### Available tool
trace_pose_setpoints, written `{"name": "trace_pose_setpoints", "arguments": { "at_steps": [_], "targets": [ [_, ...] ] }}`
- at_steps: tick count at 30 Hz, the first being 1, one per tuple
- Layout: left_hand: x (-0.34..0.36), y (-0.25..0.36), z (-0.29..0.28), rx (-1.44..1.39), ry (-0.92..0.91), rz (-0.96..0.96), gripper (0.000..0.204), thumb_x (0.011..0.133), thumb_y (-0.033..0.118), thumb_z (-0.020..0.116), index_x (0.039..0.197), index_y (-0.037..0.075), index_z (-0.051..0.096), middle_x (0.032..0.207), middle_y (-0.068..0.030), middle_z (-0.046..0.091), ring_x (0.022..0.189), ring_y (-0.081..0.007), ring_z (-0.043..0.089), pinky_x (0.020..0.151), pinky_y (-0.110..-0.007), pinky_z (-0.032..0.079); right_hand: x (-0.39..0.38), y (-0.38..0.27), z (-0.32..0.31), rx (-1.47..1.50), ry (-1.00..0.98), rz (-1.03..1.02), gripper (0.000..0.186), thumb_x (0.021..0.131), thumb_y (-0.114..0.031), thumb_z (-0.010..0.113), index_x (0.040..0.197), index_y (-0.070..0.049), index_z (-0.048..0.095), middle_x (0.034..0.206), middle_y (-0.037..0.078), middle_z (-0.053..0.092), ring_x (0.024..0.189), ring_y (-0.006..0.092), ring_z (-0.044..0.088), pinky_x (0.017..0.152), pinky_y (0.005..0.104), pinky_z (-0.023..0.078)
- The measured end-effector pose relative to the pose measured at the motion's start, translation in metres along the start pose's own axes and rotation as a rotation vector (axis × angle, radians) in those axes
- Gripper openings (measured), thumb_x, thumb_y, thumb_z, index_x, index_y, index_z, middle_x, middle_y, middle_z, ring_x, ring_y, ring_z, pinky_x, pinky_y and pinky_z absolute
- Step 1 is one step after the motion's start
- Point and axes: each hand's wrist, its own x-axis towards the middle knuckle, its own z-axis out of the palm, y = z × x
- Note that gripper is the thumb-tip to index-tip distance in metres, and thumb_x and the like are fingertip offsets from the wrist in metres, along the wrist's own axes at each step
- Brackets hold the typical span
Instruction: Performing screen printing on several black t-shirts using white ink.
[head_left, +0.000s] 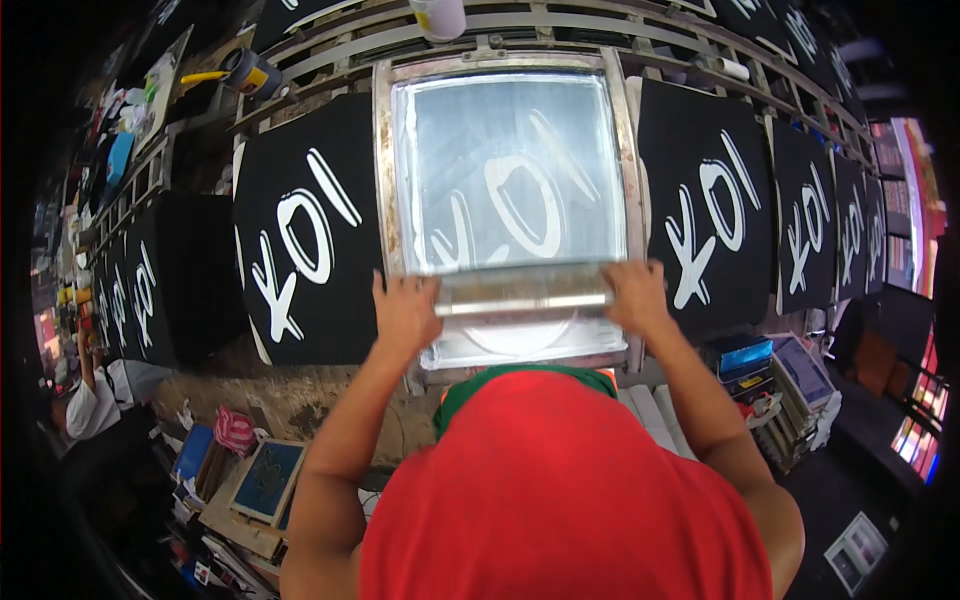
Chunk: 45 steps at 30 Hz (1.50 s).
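Both my hands grip a wide squeegee with a metal bar (pixel 525 290), one at each end. My left hand (pixel 408 310) closes round its left end, and my right hand (pixel 637 298) round the right end. The squeegee lies across the near part of a screen-printing frame (pixel 384 190), parallel to its near edge. Through the pale mesh (pixel 440 130) a white lettered design shows, and white ink lines the mesh edges. A pool of white ink (pixel 515 335) sits on the near side of the squeegee. What lies beneath the screen is mostly hidden.
Black printed fabric panels flank the screen, one at left (pixel 262 200) and one at right (pixel 660 130). Metal rails (pixel 560 20) run behind, bearing a white tub (pixel 440 18) and a dark can (pixel 250 75). Another person in white (pixel 95 408) works far left. Stacked frames (pixel 800 375) stand lower right.
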Motion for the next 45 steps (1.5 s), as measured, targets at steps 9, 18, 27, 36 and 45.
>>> {"name": "trace_pose_setpoints", "arguments": {
  "at_steps": [9, 18, 27, 36, 45],
  "targets": [
    [-0.069, 0.005, -0.019, -0.232, 0.041, 0.065, 0.053, 0.069, 0.043, 0.089, 0.105, 0.010, 0.067, 0.101, -0.0083, 0.058, 0.105, -0.0317, 0.054, 0.098, -0.047, 0.037, -0.065, -0.018, -0.012, 0.293, -0.053, -0.031, 0.049, 0.068, -0.035, 0.090, 0.102, -0.009, 0.067, 0.117, 0.011, 0.065, 0.122, 0.0334, 0.057, 0.099, 0.0475, 0.040],
    [-0.068, 0.012, 0.000, -0.172, 0.129, -0.001, 0.051, 0.074, 0.054, 0.085, 0.099, 0.011, 0.074, 0.100, -0.0066, 0.067, 0.105, -0.0294, 0.055, 0.095, -0.048, 0.035, -0.042, -0.004, 0.013, 0.345, -0.047, -0.040, 0.055, 0.077, -0.038, 0.085, 0.120, -0.005, 0.073, 0.108, 0.016, 0.072, 0.109, 0.0346, 0.065, 0.103, 0.0452, 0.040],
    [-0.045, 0.018, 0.015, 0.007, -0.056, 0.005, 0.065, 0.092, 0.066, 0.059, 0.102, 0.003, 0.074, 0.099, -0.0146, 0.074, 0.109, -0.0320, 0.056, 0.095, -0.050, 0.033, -0.021, -0.020, 0.021, 0.012, -0.188, -0.011, 0.076, 0.093, -0.072, 0.052, 0.108, 0.001, 0.071, 0.111, 0.022, 0.073, 0.115, 0.0366, 0.066, 0.104, 0.0578, 0.032],
    [0.112, -0.027, -0.071, 0.059, 0.035, 0.014, 0.072, 0.090, 0.070, 0.059, 0.106, 0.001, 0.069, 0.109, -0.0219, 0.072, 0.117, -0.0363, 0.060, 0.102, -0.056, 0.036, 0.117, 0.004, -0.086, 0.091, -0.019, -0.055, 0.062, 0.089, -0.057, 0.071, 0.107, 0.003, 0.070, 0.110, 0.025, 0.072, 0.109, 0.0426, 0.066, 0.098, 0.0570, 0.043],
    [0.289, -0.072, -0.098, 0.162, 0.221, 0.096, 0.038, 0.084, 0.022, 0.079, 0.117, 0.011, 0.062, 0.115, -0.0131, 0.063, 0.120, -0.0346, 0.060, 0.097, -0.052, 0.048, 0.290, 0.053, -0.121, -0.074, 0.195, -0.095, 0.052, 0.078, -0.025, 0.084, 0.125, -0.009, 0.067, 0.132, 0.014, 0.056, 0.132, 0.0344, 0.048, 0.103, 0.0559, 0.045]
  ]
}}
